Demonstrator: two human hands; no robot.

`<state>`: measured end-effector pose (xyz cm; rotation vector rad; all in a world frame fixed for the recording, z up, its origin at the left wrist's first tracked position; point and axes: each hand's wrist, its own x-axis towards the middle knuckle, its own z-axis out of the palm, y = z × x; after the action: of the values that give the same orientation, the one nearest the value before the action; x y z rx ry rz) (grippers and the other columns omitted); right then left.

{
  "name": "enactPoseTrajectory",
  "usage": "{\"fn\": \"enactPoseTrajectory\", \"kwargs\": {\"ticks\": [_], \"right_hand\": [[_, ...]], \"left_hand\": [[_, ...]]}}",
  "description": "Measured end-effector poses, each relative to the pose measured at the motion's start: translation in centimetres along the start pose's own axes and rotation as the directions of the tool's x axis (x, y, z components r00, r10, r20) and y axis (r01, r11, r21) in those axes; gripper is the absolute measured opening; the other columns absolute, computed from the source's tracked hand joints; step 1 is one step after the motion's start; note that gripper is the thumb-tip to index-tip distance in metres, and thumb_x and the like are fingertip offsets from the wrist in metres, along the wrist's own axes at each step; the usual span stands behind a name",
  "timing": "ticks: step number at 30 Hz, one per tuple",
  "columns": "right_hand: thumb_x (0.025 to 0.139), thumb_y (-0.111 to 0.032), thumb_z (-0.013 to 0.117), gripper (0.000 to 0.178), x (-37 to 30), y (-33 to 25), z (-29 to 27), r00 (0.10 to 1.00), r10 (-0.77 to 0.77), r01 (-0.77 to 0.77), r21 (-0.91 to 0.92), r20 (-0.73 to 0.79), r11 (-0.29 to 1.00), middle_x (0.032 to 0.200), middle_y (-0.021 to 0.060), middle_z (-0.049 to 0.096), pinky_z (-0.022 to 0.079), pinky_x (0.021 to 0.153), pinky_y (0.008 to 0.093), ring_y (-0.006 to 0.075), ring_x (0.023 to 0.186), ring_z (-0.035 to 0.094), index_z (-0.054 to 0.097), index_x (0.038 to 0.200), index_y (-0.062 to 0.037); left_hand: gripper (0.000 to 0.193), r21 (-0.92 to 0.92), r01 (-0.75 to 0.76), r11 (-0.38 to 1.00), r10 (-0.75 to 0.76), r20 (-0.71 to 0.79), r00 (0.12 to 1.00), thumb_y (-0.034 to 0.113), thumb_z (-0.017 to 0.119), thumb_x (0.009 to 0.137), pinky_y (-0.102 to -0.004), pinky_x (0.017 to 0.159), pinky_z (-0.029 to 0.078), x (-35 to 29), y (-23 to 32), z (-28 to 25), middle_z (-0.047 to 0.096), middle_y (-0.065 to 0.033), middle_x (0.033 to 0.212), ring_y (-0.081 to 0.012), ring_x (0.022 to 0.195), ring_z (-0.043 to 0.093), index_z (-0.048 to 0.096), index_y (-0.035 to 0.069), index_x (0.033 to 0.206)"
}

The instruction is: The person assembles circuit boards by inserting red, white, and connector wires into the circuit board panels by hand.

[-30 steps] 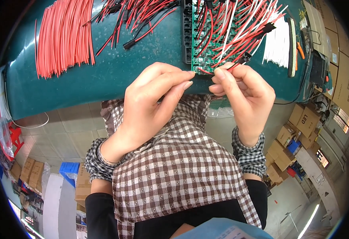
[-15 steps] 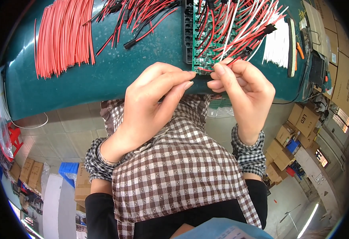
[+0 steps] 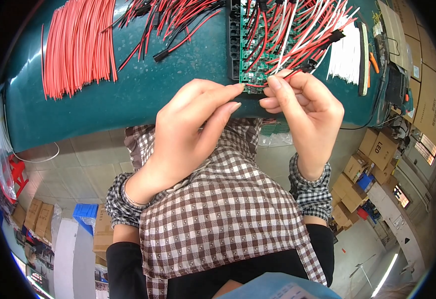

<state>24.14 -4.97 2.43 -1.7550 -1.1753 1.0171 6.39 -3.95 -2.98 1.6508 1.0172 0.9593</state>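
My right hand (image 3: 310, 107) pinches a red wire (image 3: 256, 85) between thumb and fingertips. The wire's free end reaches left over the near end of a green circuit board panel (image 3: 251, 78). Beside my right fingertips a black connector (image 3: 308, 65) lies on the wires. My left hand (image 3: 190, 119) rests its index fingertip at the panel's near left corner, by the wire's end. Its thumb stands apart from the index finger, with nothing visible between them. Many red, black and white wires (image 3: 297, 42) spread over the panel, covering much of it.
A black slotted rail (image 3: 234, 45) runs along the panel's left side. Cut red wires (image 3: 81, 50) lie at the left of the green tabletop (image 3: 143, 107), beside loose connector leads (image 3: 178, 25). White wires (image 3: 345, 55) and orange-handled pliers (image 3: 374, 62) lie right.
My left index fingertip has lifted slightly away from the thumb, toward the panel. The wire end now shows more fully over the board. My right hand keeps its pinch, almost in place.
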Motion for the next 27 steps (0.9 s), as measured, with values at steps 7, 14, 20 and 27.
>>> {"fn": "enactPoseTrajectory", "kwargs": {"ticks": [7, 14, 20, 27], "right_hand": [[0.089, -0.001, 0.068, 0.013, -0.35, 0.16, -0.11, 0.999, -0.013, 0.012, 0.034, 0.032, 0.999, 0.089, 0.0111, 0.07, 0.057, 0.063, 0.0225, 0.0153, 0.075, 0.072, 0.066, 0.096, 0.009], [0.089, 0.0, 0.068, 0.012, -0.02, 0.64, 0.19, 0.996, -0.083, 0.083, -0.005, 0.016, 0.997, 0.089, 0.0107, 0.069, 0.058, 0.062, 0.0224, 0.015, 0.075, 0.072, 0.067, 0.098, 0.0084], [0.088, -0.001, 0.069, 0.013, -0.13, 0.41, 0.33, 0.993, -0.115, 0.114, -0.074, 0.0, 0.991, 0.087, 0.0106, 0.068, 0.058, 0.061, 0.0226, 0.0152, 0.073, 0.072, 0.066, 0.097, 0.0079], [0.088, -0.001, 0.069, 0.013, -0.35, 0.32, 0.2, 0.99, -0.141, 0.142, -0.102, 0.015, 0.985, 0.088, 0.0108, 0.068, 0.058, 0.06, 0.0228, 0.0155, 0.073, 0.072, 0.066, 0.098, 0.0075]], "left_hand": [[0.041, 0.118, -0.048, 0.992, 0.039, 0.076, 0.996, -0.005, 0.071, 0.081, -0.0277, 0.065, 0.05, -0.67, 0.11, 0.62, 0.065, -0.0093, 0.095, -0.0181, 0.081, 0.062, 0.066, 0.003, 0.121], [0.026, 0.018, -0.018, 1.0, 0.019, -0.059, 0.998, -0.004, 0.071, 0.081, -0.0321, 0.068, 0.053, -0.39, -0.09, 0.29, 0.067, -0.0122, 0.09, -0.0252, 0.08, 0.066, 0.069, 0.002, 0.106], [0.028, 0.065, -0.091, 0.994, 0.095, -0.053, 0.994, -0.003, 0.072, 0.081, -0.032, 0.068, 0.053, -0.3, -0.6, 0.22, 0.067, -0.0118, 0.09, -0.0247, 0.079, 0.066, 0.069, 0.002, 0.108], [0.04, 0.122, -0.08, 0.989, 0.08, 0.006, 0.997, 0.0, 0.072, 0.08, -0.0298, 0.062, 0.051, -0.68, -0.04, 0.97, 0.062, -0.0069, 0.087, -0.0213, 0.073, 0.063, 0.066, 0.005, 0.119]]}}
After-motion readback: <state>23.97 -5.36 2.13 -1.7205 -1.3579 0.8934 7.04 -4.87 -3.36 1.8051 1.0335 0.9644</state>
